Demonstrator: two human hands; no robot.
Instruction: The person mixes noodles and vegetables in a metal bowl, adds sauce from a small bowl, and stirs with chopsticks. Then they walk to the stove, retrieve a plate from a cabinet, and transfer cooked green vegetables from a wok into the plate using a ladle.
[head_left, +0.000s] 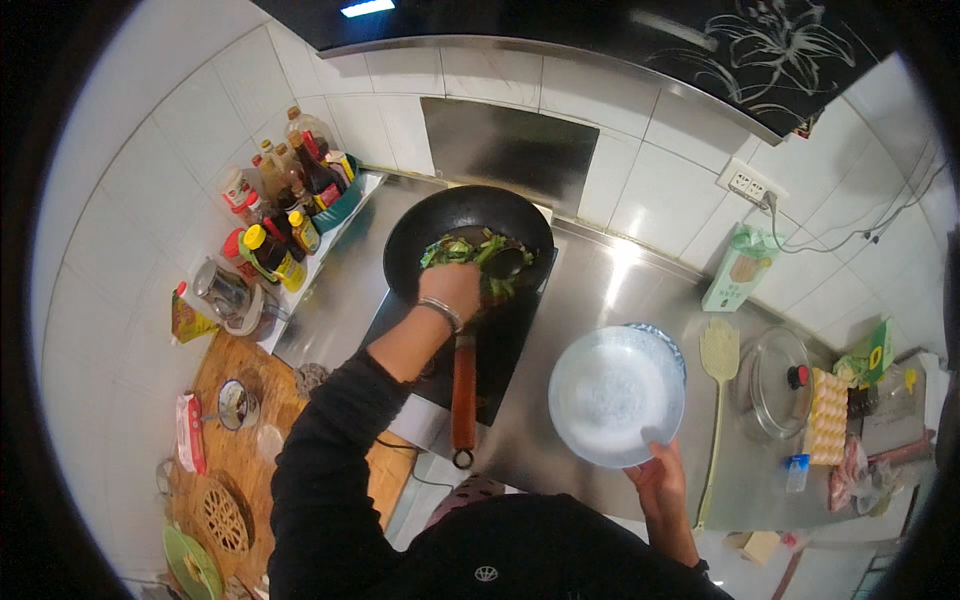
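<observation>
A black wok (465, 206) with a brown wooden handle (465, 397) sits on a black cooktop (517, 337). Chopped green vegetables (457, 249) lie in its bottom. Over the wok's near side, my left hand (450, 289) is closed as a fist; a dark ladle (504, 262) rests among the greens just beside it. The ladle's handle is hidden, apparently inside that fist. On the right, my right hand (660, 472) grips the near rim of a pale shallow bowl (615, 397), thumb on top. Another patterned dish edge (667, 345) shows behind this bowl.
Sauce bottles (281, 259) and jars crowd the left shelf beside a wooden table (300, 427). A pale green fly swatter (718, 360), a glass lid (776, 382) and a tray of eggs (827, 416) lie rightward on the steel counter (585, 277). A black range hood (525, 26) overhangs the back.
</observation>
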